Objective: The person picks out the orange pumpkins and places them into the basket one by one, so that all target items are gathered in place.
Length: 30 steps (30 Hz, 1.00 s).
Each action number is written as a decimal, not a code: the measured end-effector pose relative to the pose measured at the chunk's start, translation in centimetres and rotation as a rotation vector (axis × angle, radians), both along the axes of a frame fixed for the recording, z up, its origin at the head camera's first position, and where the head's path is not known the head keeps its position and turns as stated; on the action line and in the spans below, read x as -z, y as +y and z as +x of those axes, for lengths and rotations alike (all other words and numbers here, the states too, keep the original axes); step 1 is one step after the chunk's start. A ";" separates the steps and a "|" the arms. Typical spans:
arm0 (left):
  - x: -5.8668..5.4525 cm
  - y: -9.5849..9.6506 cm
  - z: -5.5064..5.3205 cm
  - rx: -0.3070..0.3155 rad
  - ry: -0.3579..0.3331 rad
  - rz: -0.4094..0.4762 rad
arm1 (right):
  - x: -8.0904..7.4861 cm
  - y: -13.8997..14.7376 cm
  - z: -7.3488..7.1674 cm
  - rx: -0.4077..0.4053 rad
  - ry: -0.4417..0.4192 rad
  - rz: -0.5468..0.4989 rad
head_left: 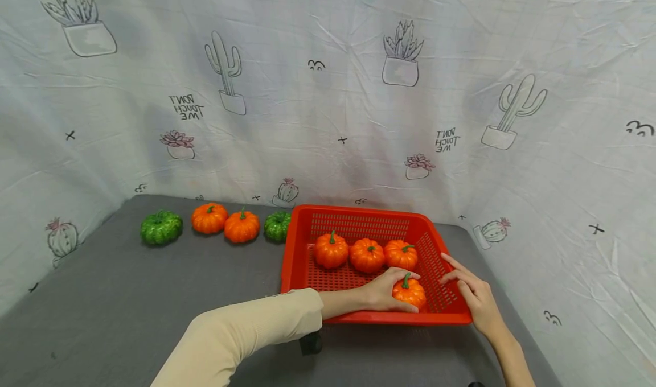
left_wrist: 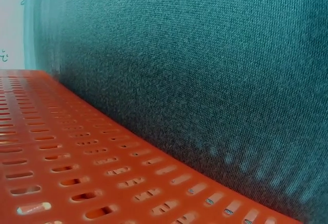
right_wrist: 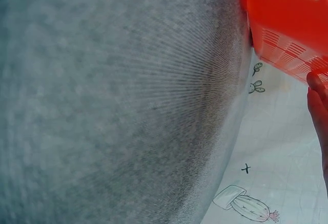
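Observation:
A red plastic basket [head_left: 381,318] with slotted walls stands on the grey surface. Inside it, near the front right corner, my left hand [head_left: 384,290] holds a small orange pumpkin [head_left: 410,295] with a green stem, thumb and fingers around its sides. Three more orange pumpkins [head_left: 331,250] [head_left: 367,256] [head_left: 401,255] sit in a row behind it in the basket. My right hand [head_left: 478,300] rests at the basket's right rim, its fingers fairly straight and spread. In the right wrist view, fingers [right_wrist: 319,101] show against the red rim. The left wrist view shows only the basket's outer wall.
Left of the basket, a green pumpkin [head_left: 161,227], two orange pumpkins [head_left: 209,218] [head_left: 242,226] and another green pumpkin [head_left: 277,226], partly hidden by the basket, lie along the back. A cloth [head_left: 328,119] printed with cacti hangs behind. A black object [head_left: 311,343] is below the left forearm.

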<state>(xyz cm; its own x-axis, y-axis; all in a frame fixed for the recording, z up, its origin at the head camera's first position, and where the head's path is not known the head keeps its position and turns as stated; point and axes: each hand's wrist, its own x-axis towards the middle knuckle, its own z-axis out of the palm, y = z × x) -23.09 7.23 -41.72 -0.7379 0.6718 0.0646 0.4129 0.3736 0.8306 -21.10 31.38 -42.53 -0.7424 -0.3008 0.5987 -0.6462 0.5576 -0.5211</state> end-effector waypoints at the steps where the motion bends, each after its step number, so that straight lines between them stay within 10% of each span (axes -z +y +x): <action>1: 0.0 0.0 0.0 0.001 -0.007 0.001 | 0.0 0.0 0.0 -0.003 -0.001 -0.002; 15: 0.4 0.3 -0.6 0.028 -0.087 -0.019 | -0.2 -0.1 0.0 -0.003 0.009 0.001; 24: 0.0 0.0 -0.7 0.136 -0.018 -0.069 | -0.3 -0.2 0.1 0.003 0.003 0.006; 30: 0.2 -0.2 -0.6 0.099 0.029 -0.077 | -0.3 -0.2 0.1 -0.005 0.004 0.002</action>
<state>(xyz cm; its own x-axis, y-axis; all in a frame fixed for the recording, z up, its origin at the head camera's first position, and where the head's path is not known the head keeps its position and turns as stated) -23.71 7.07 -41.90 -0.6665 0.7449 0.0304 0.4742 0.3921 0.7883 -21.04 31.20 -42.24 -0.7386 -0.3058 0.6008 -0.6509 0.5554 -0.5175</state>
